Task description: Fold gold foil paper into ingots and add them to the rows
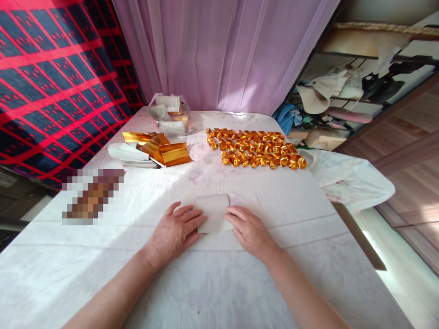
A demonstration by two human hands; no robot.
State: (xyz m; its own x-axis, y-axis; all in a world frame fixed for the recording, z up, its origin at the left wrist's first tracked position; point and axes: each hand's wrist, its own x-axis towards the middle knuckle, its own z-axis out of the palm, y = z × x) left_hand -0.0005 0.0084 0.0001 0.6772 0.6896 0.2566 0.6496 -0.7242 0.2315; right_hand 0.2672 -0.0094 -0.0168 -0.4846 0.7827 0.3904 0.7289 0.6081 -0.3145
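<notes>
A pale grey-white paper sheet (213, 213) lies on the cloth-covered table in front of me, and it looks folded, with a second edge showing at its upper right. My left hand (176, 230) rests palm down at the sheet's left edge, fingers stretched out and their tips on the paper. At the opposite edge, my right hand (250, 228) has its fingers bent over the paper, with the thumb side low by the lower right corner. Beyond the hands stand rows of folded gold foil paper pieces (262, 148).
Gold foil sheets (175, 154) and a stack of white-backed sheets (132, 155) lie at the back left. Behind them is a clear plastic bag (171, 114) of more sheets. A blurred patch (92, 196) covers something at left. A white plastic bag (356, 178) hangs off the right edge.
</notes>
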